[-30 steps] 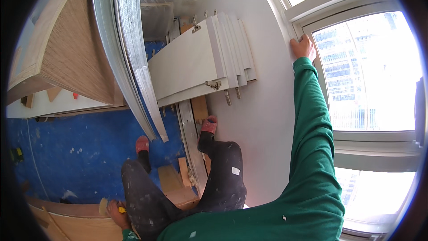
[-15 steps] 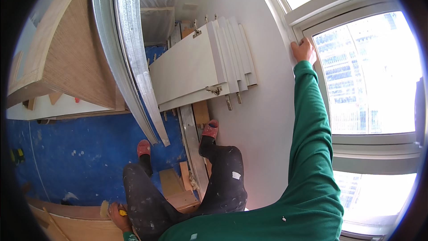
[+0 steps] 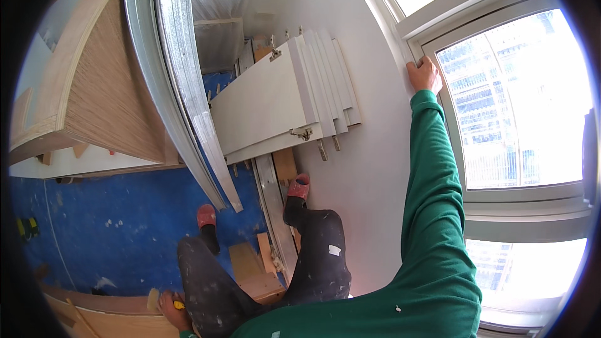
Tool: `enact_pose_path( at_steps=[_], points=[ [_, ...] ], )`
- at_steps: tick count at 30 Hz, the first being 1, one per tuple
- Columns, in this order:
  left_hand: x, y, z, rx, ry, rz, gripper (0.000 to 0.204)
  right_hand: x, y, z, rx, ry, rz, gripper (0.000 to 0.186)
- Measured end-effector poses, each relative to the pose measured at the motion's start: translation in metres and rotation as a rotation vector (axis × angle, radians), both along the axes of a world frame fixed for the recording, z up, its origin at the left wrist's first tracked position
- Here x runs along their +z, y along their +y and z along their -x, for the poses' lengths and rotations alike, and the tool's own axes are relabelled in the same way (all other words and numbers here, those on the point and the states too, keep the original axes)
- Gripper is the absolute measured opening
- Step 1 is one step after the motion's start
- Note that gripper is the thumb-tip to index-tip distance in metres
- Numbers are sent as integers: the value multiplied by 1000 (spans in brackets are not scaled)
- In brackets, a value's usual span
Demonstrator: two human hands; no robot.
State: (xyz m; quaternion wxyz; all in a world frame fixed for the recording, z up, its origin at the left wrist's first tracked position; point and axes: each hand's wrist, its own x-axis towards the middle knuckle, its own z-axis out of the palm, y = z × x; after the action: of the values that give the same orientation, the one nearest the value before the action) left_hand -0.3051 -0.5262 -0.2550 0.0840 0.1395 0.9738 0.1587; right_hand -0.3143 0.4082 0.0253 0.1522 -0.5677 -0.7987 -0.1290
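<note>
My right hand [image 3: 424, 74], at the end of a green sleeve, rests with its fingers on the white window frame [image 3: 410, 47] beside the white wall [image 3: 375, 169]. My left hand [image 3: 170, 308] hangs low by my left thigh and grips a small yellow object [image 3: 179, 305] whose shape is mostly hidden. I stand in paint-spattered dark trousers and red slippers on the blue floor covering [image 3: 119, 231]. A stack of white cabinet doors [image 3: 285, 103] with metal hinges leans against the wall ahead of my feet.
A long metal channel [image 3: 178, 81] slants from the top toward the floor. A wood-grain cabinet panel [image 3: 106, 100] stands at left. Wood offcuts [image 3: 250, 263] lie by my feet. A plastic-wrapped bundle [image 3: 219, 12] is at the back. Boards [image 3: 94, 316] lie at lower left.
The view has shifted slightly. My right hand stays on the window frame and my feet have barely moved.
</note>
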Motion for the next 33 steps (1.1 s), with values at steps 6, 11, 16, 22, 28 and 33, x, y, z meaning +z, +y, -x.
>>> enact_pose_path(
  at_steps=[6,11,16,22,28,33],
  points=[
    [-4,-11,0,-32,-63,39,14,-3,1,-1,9,-8,-40,38],
    [-4,-10,-2,-14,-29,14,11,-2,1,8,18,1,-52,38],
    [-5,-9,-2,15,-54,17,12,-1,2,4,-2,-6,-11,39],
    [-4,-11,-2,37,-120,33,13,0,-3,7,10,-17,-36,39],
    [-13,-19,-3,13,-66,40,14,0,1,9,-12,4,-45,41],
    [-7,-12,-2,27,-79,55,14,5,-3,9,-35,-24,23,42]
  ],
)
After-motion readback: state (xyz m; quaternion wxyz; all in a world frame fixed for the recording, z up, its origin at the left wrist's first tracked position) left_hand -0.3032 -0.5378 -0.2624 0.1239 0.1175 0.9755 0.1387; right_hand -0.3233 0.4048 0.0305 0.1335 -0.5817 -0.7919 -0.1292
